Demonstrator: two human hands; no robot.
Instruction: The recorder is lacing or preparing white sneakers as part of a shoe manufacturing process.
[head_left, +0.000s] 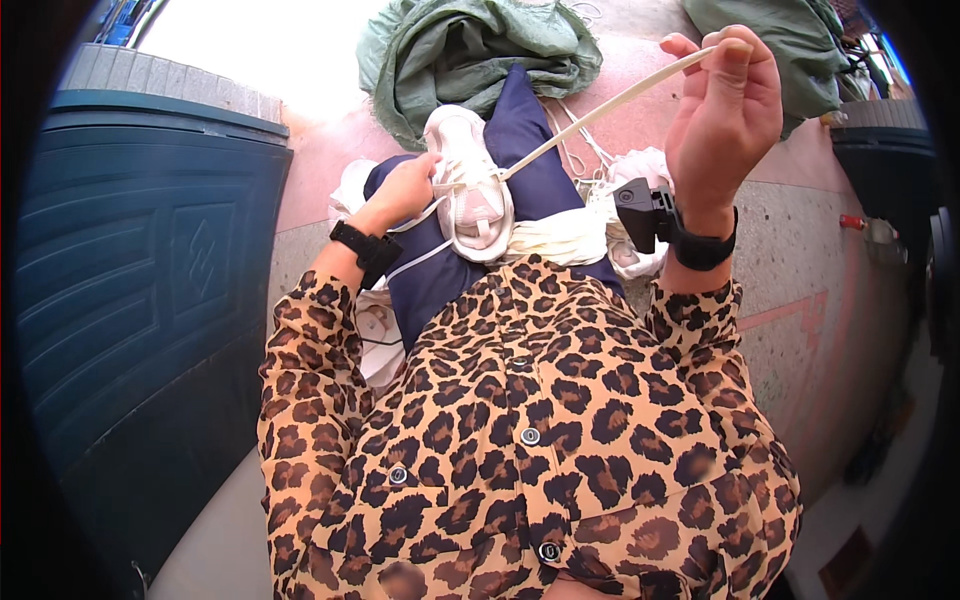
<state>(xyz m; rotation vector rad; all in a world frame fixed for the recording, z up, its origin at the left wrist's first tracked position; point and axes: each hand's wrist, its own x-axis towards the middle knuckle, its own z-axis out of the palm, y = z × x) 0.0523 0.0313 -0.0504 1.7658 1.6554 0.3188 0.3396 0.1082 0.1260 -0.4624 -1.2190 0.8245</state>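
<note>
A white and pale pink sneaker lies across my lap with its heel toward me. A flat off-white shoelace runs up from its eyelets, stretched tight to the right. My right hand is raised at the upper right, thumb and fingers pinched on that lace. At the sneaker's left edge, beside the eyelets, my left hand is closed on its side; its fingertips are partly hidden. Another stretch of lace trails from beneath the left hand down over my dark blue trouser leg.
More pale shoes with loose laces lie right of my lap, and others at the left. Cream cloth rests on my lap. A green sack lies ahead, another at the far right. A blue panelled door stands at left.
</note>
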